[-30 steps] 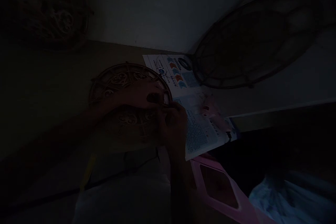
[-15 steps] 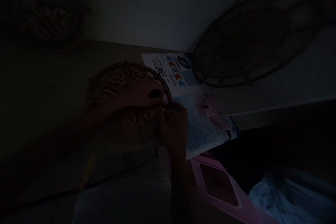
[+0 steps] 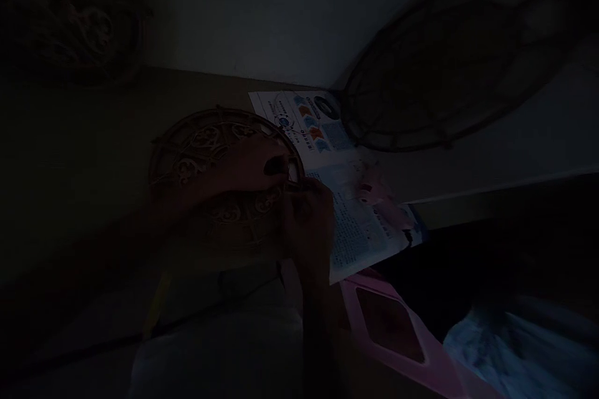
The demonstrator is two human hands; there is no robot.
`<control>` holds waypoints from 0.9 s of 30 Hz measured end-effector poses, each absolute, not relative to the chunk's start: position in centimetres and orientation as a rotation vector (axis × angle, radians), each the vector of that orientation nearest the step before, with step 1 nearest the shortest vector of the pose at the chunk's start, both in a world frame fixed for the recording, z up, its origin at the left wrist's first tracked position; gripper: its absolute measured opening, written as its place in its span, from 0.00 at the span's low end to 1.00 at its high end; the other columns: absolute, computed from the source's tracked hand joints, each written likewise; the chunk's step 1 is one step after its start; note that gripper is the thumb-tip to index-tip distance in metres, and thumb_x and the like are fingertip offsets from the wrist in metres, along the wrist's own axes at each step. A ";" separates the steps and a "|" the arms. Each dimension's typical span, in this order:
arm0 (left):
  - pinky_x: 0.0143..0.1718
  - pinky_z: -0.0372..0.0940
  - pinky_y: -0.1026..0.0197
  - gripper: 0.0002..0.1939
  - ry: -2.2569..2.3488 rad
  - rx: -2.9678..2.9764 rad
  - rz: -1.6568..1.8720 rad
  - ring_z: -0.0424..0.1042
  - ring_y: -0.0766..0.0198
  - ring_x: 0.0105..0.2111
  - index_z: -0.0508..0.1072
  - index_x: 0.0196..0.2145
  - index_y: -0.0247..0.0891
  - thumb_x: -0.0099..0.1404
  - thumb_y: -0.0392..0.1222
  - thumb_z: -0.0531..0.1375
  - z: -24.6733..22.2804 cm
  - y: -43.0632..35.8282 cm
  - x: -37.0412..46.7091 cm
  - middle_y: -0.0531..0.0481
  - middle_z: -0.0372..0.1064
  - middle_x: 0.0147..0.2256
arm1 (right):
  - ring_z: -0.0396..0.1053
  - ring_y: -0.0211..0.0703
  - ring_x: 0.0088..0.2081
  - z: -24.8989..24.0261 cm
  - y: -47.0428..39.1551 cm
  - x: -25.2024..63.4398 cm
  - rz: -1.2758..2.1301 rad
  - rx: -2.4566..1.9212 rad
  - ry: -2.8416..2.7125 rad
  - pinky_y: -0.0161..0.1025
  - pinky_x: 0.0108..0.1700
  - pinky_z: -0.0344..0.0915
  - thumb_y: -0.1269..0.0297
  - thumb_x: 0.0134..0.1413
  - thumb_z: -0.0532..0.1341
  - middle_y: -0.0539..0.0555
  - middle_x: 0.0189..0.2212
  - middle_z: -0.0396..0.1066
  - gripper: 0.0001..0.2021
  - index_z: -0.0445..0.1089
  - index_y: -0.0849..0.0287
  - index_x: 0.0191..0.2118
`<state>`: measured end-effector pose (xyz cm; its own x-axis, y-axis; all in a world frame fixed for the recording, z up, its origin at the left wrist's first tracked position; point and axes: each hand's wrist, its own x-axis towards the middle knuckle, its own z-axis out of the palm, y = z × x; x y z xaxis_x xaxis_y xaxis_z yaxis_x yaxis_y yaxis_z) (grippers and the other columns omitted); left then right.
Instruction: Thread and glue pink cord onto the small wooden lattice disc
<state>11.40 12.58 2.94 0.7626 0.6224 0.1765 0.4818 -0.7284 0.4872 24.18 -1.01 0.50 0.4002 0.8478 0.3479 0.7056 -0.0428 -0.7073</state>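
Dimly, scrollwork shows inside the round frame.

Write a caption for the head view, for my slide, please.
Left hand and right hand at the rim of a round openwork frame overlapping a printed sheet.

- Very dim here, folks, the whole view sunk toward black, left edge and lower corners deepest!
- Brightest patch: the white-and-blue printed paper sheet, big shapes readable, small print smeared.
- The flat grey wall gives only a faint, glare-free glow.
- On the round brown openwork disc, dull highlights, soft edges.
- Lower right, the pale blue crumpled sheeting catches cool light, its folds blurry.
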 end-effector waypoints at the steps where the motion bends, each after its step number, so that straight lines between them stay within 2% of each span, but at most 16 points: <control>1: 0.41 0.62 0.57 0.06 0.843 2.551 0.465 0.73 0.56 0.39 0.76 0.38 0.37 0.65 0.40 0.61 2.9 12.6 11.4 0.46 0.75 0.40 | 0.69 0.58 0.57 0.4 -0.9 24.2 0.200 -1.792 -1.350 0.58 0.57 0.67 0.57 0.62 0.59 0.66 0.52 0.71 0.12 0.72 0.58 0.31; 8: 0.42 0.62 0.57 0.07 0.871 2.555 0.456 0.73 0.55 0.41 0.75 0.39 0.37 0.65 0.41 0.61 2.8 12.4 11.5 0.46 0.74 0.40 | 0.69 0.56 0.55 0.1 -0.6 24.5 0.153 -1.779 -1.391 0.58 0.57 0.68 0.62 0.62 0.57 0.66 0.50 0.71 0.10 0.71 0.58 0.31; 12: 0.40 0.62 0.58 0.08 0.867 2.539 0.463 0.73 0.56 0.39 0.75 0.39 0.37 0.66 0.43 0.61 2.7 12.5 11.6 0.46 0.74 0.39 | 0.69 0.58 0.55 0.4 -0.8 24.3 0.194 -1.828 -1.381 0.58 0.52 0.70 0.59 0.63 0.57 0.66 0.53 0.70 0.12 0.72 0.58 0.31; 18: 0.43 0.64 0.56 0.08 0.881 2.533 0.439 0.73 0.54 0.41 0.75 0.37 0.37 0.66 0.43 0.60 2.8 12.7 11.8 0.46 0.75 0.39 | 0.68 0.57 0.57 0.5 -0.8 24.0 0.170 -1.776 -1.373 0.59 0.58 0.67 0.61 0.64 0.57 0.65 0.53 0.69 0.11 0.73 0.58 0.33; 27: 0.45 0.64 0.55 0.04 0.912 2.515 0.416 0.73 0.55 0.41 0.73 0.35 0.37 0.65 0.39 0.60 3.7 12.3 12.0 0.47 0.74 0.37 | 0.68 0.57 0.57 0.4 -0.7 23.8 0.161 -1.764 -1.350 0.59 0.57 0.67 0.61 0.66 0.56 0.66 0.52 0.70 0.12 0.70 0.58 0.32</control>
